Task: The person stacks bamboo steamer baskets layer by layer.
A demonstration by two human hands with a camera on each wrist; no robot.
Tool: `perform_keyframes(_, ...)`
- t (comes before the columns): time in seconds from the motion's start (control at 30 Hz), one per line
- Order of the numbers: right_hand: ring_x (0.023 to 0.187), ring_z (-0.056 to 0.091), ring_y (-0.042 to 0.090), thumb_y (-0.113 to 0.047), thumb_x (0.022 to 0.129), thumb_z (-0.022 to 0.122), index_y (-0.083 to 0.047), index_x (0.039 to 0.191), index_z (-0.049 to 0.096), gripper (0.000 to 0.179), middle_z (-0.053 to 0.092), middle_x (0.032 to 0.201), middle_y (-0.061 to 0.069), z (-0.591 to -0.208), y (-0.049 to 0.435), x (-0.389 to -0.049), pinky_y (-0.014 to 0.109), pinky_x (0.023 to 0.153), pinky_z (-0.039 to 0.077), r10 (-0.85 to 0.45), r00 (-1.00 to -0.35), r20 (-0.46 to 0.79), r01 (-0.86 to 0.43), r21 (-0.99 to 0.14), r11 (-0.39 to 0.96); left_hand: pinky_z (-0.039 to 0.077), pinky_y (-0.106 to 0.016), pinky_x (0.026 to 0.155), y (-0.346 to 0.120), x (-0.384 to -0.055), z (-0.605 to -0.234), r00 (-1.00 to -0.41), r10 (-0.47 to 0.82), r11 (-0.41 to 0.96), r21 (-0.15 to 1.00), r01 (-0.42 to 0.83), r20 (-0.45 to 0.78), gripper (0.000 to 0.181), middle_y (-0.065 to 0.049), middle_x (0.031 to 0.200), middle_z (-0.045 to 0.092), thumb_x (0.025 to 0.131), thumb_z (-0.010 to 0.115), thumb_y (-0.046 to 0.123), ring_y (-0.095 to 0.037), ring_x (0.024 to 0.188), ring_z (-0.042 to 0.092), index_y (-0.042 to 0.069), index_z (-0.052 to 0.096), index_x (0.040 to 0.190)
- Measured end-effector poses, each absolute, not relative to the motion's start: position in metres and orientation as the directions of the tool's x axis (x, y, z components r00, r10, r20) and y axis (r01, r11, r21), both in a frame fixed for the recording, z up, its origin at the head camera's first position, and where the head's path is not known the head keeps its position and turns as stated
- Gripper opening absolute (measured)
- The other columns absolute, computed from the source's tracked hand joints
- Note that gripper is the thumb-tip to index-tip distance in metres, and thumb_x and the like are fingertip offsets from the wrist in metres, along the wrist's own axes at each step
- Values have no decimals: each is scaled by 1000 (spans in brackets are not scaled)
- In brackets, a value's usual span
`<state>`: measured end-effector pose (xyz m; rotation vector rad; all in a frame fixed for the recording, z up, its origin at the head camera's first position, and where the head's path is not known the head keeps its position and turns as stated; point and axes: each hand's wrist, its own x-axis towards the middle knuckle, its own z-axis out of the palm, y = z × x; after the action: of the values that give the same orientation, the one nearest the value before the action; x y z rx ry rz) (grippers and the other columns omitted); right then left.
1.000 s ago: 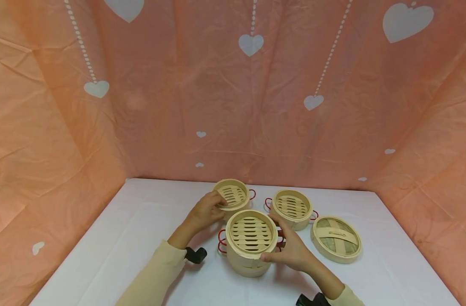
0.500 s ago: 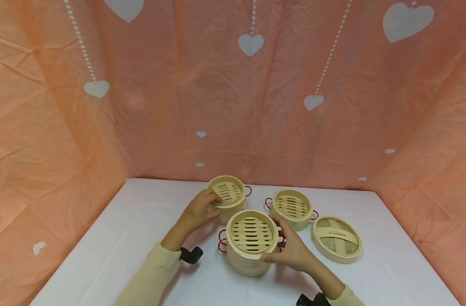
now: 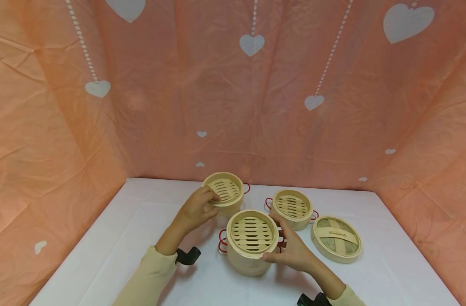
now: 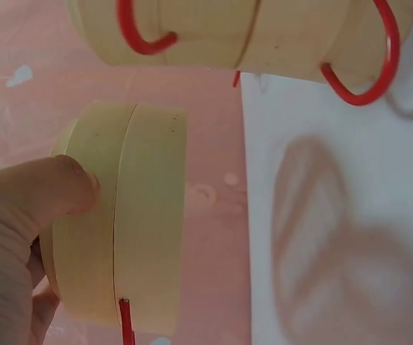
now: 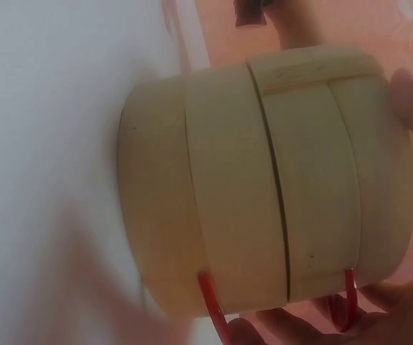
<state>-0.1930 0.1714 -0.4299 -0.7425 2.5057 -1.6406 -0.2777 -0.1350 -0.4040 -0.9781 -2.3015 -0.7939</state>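
"Two hands work the bamboo steamers, one to each side. What does the left have?"

"From where I stand, the left hand pinches a slatted basket by its near edge, thumb on the outer wall, fingers at the rim. It is held clear of the white table, behind and left of the stack."

"And the right?"

"Opened wide, the right hand curves round the right side of that two-tier stack, thumb at the front, fingers by the red handles. The stack stands upright on the table."

"What else is in view?"

"Behind it, to the right, sits a third basket, upright. Near that, a woven lid lies flat. Peach cloth with pale hearts hangs behind."
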Motion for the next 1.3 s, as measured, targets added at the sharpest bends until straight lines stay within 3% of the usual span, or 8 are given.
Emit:
perform_keyframes(0.4,106,57,17,-24,70,85,-19,149,25,99,46,132,21,-433,175,-192,27,78,50,-422,-877,230,-388,-856,341,50,-35,80,-132,-266,-387,-491,491,526,205,825,720,24,-3,90,62,66,76,1,-18,88,59,7,67,87)
perform_keyframes(0.73,111,58,21,-21,71,84,-21,150,24,100,47,133,20,-435,177,-193,28,79,51,-427,-873,234,-400,-844,357,50,-32,80,-128,-256,-373,-460,493,496,196,846,739,24,-1,91,62,67,75,-1,-15,89,59,8,67,88)
perform_keyframes(0.87,112,58,21,-19,71,84,-20,150,24,99,47,133,21,-435,178,-193,28,80,51,-433,-871,232,-399,-848,348,49,-33,82,-126,-251,-368,-420,507,484,154,861,753,24,-1,90,62,66,75,0,-15,87,58,9,67,87)
perform_keyframes(1.3,114,56,22,-19,72,83,-17,150,25,97,45,137,21,-433,178,-194,27,82,50,-435,-878,199,-364,-869,335,47,-38,88,-122,-234,-361,-394,540,478,114,871,744,25,2,90,61,66,77,4,-13,89,57,11,66,87)
